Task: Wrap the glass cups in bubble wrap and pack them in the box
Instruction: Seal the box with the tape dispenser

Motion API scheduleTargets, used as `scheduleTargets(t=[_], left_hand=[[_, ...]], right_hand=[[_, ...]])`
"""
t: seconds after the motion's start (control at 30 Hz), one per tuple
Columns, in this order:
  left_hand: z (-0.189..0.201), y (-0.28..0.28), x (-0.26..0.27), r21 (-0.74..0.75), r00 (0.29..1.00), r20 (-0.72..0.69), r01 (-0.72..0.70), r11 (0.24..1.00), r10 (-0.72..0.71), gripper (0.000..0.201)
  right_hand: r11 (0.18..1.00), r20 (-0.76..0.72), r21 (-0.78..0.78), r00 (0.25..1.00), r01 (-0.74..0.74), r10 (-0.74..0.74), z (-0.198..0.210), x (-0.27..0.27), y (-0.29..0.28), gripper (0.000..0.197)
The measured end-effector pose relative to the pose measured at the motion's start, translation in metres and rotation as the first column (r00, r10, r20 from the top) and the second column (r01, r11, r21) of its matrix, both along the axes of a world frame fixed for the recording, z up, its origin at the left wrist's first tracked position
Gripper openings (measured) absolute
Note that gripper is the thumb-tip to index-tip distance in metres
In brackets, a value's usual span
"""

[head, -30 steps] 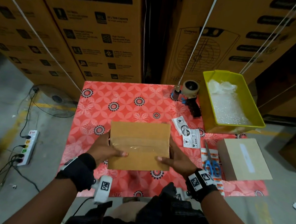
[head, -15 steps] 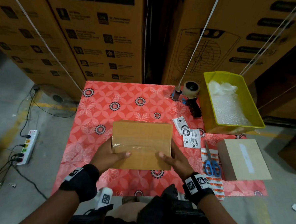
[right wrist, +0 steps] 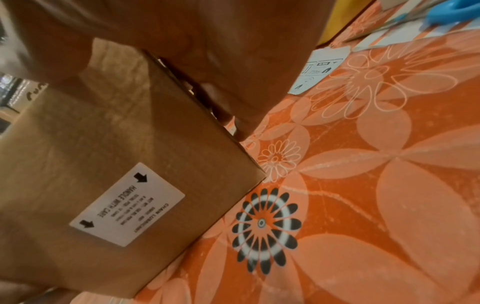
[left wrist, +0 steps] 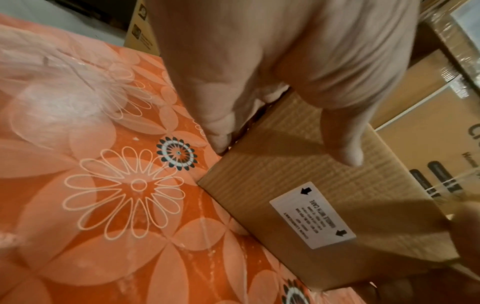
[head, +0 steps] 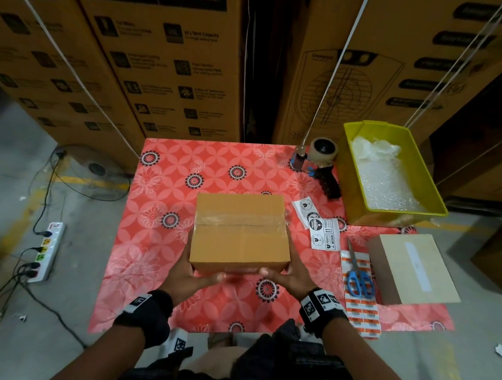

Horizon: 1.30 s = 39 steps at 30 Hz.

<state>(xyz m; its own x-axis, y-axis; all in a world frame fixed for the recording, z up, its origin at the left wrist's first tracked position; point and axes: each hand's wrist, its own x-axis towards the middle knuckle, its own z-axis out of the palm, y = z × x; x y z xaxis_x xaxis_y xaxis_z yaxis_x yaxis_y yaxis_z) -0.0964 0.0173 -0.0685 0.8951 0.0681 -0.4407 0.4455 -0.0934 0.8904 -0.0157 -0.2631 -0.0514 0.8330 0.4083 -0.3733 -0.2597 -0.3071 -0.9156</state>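
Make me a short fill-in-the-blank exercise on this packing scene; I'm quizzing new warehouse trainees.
1. Both hands, left hand and right hand, hold the taped cardboard ____.
2. The scissors have ____ handles.
3. The bubble wrap lies in a ____ bin.
4. The label on the box reads "Handle with ____".

Missing words: box; blue; yellow; care

The box (head: 241,233) is matt brown corrugated cardboard, its ribs showing faintly through the side, with a glossy clear tape strip (head: 239,220) across its top seam and a smooth white paper label (right wrist: 127,204). The table cover (head: 186,168) looks like smooth, slightly shiny printed plastic sheet. At the far right corner, the tray (head: 350,178) is glossy yellow plastic holding clear bubble wrap (head: 388,186).
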Motion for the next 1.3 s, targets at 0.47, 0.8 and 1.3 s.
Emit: scheduleTargets(t=[0.47, 0.8, 1.3], left_hand=[[0.007, -0.017, -0.008, -0.093, 0.997, 0.072, -0.013, 0.996, 0.019, 0.120], [0.016, -0.001, 0.006, -0.077, 0.980, 0.018, -0.196, 0.978, 0.198, 0.072], [0.023, 0.014, 0.018, -0.115, 0.985, -0.094, -0.155, 0.981, 0.144, 0.060]], right_hand=[[0.992, -0.186, 0.049, 0.977, 0.116, -0.105, -0.001, 0.009, -0.005, 0.107], [0.999, -0.018, -0.041, 0.999, 0.029, -0.030, -0.002, -0.019, 0.017, 0.098], [0.993, -0.116, -0.023, 0.986, -0.119, 0.116, -0.011, -0.009, -0.001, 0.113]])
